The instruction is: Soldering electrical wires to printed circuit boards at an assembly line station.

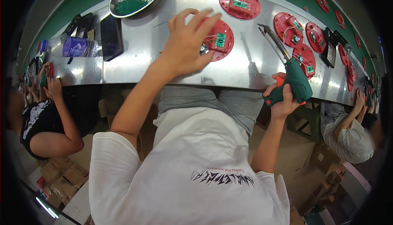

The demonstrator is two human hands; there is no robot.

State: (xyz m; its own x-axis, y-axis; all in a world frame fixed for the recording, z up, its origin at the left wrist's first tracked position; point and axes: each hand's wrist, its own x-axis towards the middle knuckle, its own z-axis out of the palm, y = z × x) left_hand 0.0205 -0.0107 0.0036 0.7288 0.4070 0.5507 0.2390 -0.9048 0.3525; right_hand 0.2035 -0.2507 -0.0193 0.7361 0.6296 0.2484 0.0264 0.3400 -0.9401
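Observation:
My left hand (186, 45) is over the left part of a red round plastic cover (227, 47) with a small green circuit board (220, 40) and thin wires on it. Its fingers are spread and slightly blurred at the tips, and its thumb lies by the cover's lower edge; whether it presses on the cover I cannot tell. In my right hand (284, 100) is a green soldering gun (297, 79) with an orange trigger, held by its grip. The gun's long metal tip points up and left, above the metal table and apart from the covers.
Several more red covers (239, 4) lie ahead and to the right on the metal table (141, 63). At the left are a steel bowl (116, 10) with green pieces inside, a dark tray (111, 38) and a plastic bottle (77, 46). Other people work on both sides.

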